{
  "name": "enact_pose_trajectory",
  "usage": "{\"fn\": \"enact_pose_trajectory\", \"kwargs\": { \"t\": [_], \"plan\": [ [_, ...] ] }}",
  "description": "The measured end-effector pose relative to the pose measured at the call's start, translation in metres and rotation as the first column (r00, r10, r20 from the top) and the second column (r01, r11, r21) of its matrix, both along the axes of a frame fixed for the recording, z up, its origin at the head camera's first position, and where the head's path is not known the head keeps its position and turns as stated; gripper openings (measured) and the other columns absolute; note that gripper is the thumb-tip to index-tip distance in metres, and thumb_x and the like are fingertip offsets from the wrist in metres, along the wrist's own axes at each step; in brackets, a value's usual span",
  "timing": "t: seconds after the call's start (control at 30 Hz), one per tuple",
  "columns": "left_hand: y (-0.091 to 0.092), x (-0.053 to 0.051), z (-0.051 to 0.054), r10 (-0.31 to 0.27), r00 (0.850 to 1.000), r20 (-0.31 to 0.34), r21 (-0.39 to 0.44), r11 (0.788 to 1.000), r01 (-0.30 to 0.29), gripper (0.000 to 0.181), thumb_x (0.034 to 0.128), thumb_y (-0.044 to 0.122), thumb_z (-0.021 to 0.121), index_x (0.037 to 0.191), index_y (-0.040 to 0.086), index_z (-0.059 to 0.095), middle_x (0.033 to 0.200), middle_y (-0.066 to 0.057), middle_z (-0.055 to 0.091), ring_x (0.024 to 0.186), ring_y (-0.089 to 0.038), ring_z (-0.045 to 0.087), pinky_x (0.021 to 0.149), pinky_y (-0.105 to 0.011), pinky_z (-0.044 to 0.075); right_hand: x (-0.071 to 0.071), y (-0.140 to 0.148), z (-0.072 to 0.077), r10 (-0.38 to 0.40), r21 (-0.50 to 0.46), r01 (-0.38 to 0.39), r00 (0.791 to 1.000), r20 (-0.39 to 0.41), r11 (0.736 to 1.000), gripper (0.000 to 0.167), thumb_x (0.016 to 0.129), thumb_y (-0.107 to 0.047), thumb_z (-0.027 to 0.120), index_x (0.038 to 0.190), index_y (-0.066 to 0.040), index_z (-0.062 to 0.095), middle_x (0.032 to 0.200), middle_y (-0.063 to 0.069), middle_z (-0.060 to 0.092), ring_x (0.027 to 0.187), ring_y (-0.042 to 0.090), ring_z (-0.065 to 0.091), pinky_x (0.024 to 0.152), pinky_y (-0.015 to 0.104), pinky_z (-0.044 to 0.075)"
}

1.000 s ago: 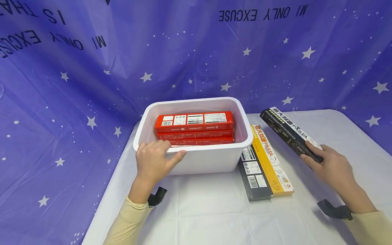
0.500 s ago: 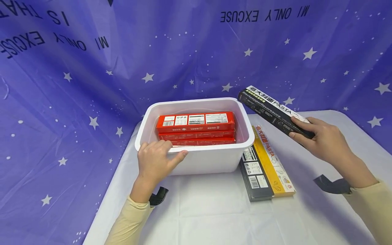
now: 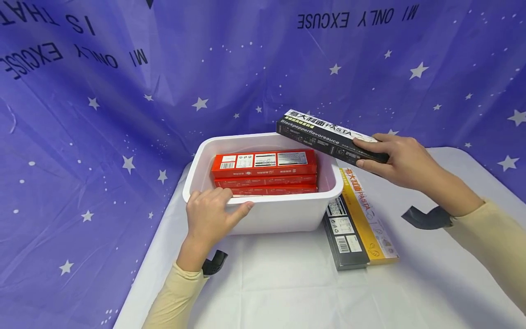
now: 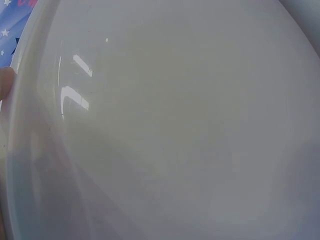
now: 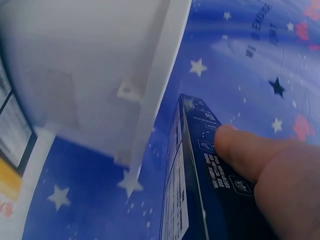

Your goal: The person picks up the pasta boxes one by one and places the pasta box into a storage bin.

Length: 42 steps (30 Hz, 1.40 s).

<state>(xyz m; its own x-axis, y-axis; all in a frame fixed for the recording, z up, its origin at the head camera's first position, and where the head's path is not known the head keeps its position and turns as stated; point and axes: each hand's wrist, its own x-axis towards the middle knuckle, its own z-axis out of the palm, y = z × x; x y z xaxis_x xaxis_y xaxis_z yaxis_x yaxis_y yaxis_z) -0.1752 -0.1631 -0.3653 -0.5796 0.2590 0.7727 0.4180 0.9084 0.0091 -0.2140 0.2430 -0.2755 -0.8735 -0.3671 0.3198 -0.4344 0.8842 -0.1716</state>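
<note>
In the head view a white plastic bin point(image 3: 271, 214) stands at the middle of the table, with several red pasta boxes point(image 3: 265, 163) stacked inside. The left hand point(image 3: 209, 212) grips its near rim at the left, fingers over the edge and thumb outside. A black pepper pasta box point(image 3: 324, 137) is pinched at its right end by the right hand point(image 3: 398, 157). The box is held tilted, its far end over the bin's back right corner. In the right wrist view the thumb point(image 5: 240, 150) presses on the box's dark side. The bin's wall point(image 4: 175, 125) fills the left wrist view.
Right of the bin, a yellow pasta box point(image 3: 370, 219) and a dark grey box point(image 3: 347, 235) lie side by side on the white tablecloth point(image 3: 279, 278). Behind rises a purple curtain point(image 3: 246, 59) printed with stars.
The right hand has lifted the black pasta box and carried it left, from the right side of the table to above the bin's right rim. The left hand stays on the rim.
</note>
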Motion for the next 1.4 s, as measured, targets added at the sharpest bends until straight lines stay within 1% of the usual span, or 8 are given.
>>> {"fn": "enact_pose_trajectory", "kwargs": {
  "t": [0.2, 0.33, 0.53, 0.67, 0.9, 1.03, 1.23, 1.4],
  "plan": [
    [0.001, -0.001, 0.001, -0.004, 1.000, 0.024, -0.003, 1.000, 0.004, 0.080, 0.0963, 0.080, 0.023, 0.063, 0.012, 0.049, 0.053, -0.002, 0.050, 0.047, -0.024, 0.047, 0.054, -0.035, 0.027, -0.005, -0.032, 0.012, 0.073, 0.033, -0.075, 0.995, 0.067, 0.997, 0.055, 0.092, -0.036, 0.075, 0.143, -0.024, 0.058, 0.141, 0.024, 0.058, 0.093, 0.034, 0.066, 0.068, 0.039, 0.050],
    [0.001, -0.001, 0.000, 0.005, 1.000, 0.028, -0.009, 1.000, -0.005, 0.080, 0.0963, 0.079, 0.022, 0.063, 0.012, 0.049, 0.054, -0.003, 0.051, 0.047, -0.025, 0.048, 0.054, -0.035, 0.028, -0.009, -0.055, 0.013, 0.166, 0.036, -0.168, 0.984, 0.064, 0.985, 0.053, 0.091, -0.035, 0.076, 0.141, -0.024, 0.061, 0.140, 0.024, 0.060, 0.102, 0.038, 0.067, 0.073, 0.043, 0.056],
    [0.001, -0.001, -0.001, 0.004, 1.000, 0.002, -0.002, 1.000, -0.004, 0.081, 0.0957, 0.081, 0.022, 0.063, 0.012, 0.049, 0.053, -0.003, 0.051, 0.048, -0.025, 0.049, 0.053, -0.037, 0.030, -0.015, -0.083, 0.007, 0.307, 0.046, -0.310, 0.949, 0.075, 0.949, 0.054, 0.092, -0.035, 0.076, 0.142, -0.025, 0.060, 0.137, 0.018, 0.064, 0.110, 0.038, 0.068, 0.086, 0.053, 0.056],
    [0.002, -0.002, -0.001, 0.000, 1.000, -0.011, 0.003, 1.000, 0.000, 0.081, 0.0951, 0.082, 0.022, 0.062, 0.013, 0.049, 0.053, -0.002, 0.052, 0.050, -0.026, 0.051, 0.054, -0.039, 0.033, -0.020, -0.098, 0.000, 0.367, 0.064, -0.373, 0.927, 0.080, 0.926, 0.053, 0.092, -0.038, 0.075, 0.141, -0.027, 0.061, 0.134, 0.015, 0.065, 0.104, 0.030, 0.067, 0.081, 0.050, 0.055],
    [0.002, -0.001, -0.001, 0.009, 1.000, -0.014, -0.013, 1.000, -0.009, 0.082, 0.0950, 0.082, 0.022, 0.063, 0.012, 0.050, 0.055, -0.003, 0.054, 0.051, -0.026, 0.054, 0.054, -0.041, 0.034, -0.025, -0.113, -0.007, 0.422, 0.083, -0.429, 0.902, 0.087, 0.900, 0.050, 0.090, -0.041, 0.076, 0.138, -0.028, 0.064, 0.144, 0.021, 0.060, 0.130, 0.038, 0.061, 0.096, 0.059, 0.053],
    [0.001, -0.001, 0.000, 0.012, 1.000, -0.009, -0.017, 1.000, -0.012, 0.082, 0.0951, 0.082, 0.020, 0.062, 0.012, 0.049, 0.053, -0.002, 0.051, 0.050, -0.026, 0.052, 0.055, -0.041, 0.034, -0.029, -0.119, -0.008, 0.444, 0.086, -0.454, 0.889, 0.111, 0.887, 0.051, 0.089, -0.041, 0.077, 0.137, -0.029, 0.065, 0.143, 0.020, 0.061, 0.134, 0.037, 0.059, 0.104, 0.058, 0.049],
    [0.000, 0.000, 0.000, 0.003, 1.000, -0.004, -0.002, 1.000, -0.003, 0.081, 0.0949, 0.082, 0.022, 0.062, 0.013, 0.048, 0.054, -0.002, 0.053, 0.052, -0.027, 0.055, 0.055, -0.041, 0.034, -0.033, -0.131, -0.011, 0.514, 0.087, -0.526, 0.848, 0.132, 0.846, 0.049, 0.088, -0.038, 0.079, 0.134, -0.028, 0.068, 0.121, 0.011, 0.072, 0.104, 0.023, 0.070, 0.091, 0.044, 0.054],
    [0.000, 0.001, 0.001, 0.004, 1.000, -0.001, -0.001, 1.000, -0.004, 0.079, 0.0952, 0.081, 0.023, 0.063, 0.013, 0.048, 0.055, -0.003, 0.055, 0.054, -0.028, 0.058, 0.055, -0.041, 0.034, -0.035, -0.139, -0.013, 0.494, 0.119, -0.517, 0.851, 0.179, 0.848, 0.049, 0.088, -0.038, 0.079, 0.135, -0.033, 0.066, 0.115, 0.002, 0.072, 0.097, 0.016, 0.068, 0.084, 0.039, 0.054]
  ]
}}
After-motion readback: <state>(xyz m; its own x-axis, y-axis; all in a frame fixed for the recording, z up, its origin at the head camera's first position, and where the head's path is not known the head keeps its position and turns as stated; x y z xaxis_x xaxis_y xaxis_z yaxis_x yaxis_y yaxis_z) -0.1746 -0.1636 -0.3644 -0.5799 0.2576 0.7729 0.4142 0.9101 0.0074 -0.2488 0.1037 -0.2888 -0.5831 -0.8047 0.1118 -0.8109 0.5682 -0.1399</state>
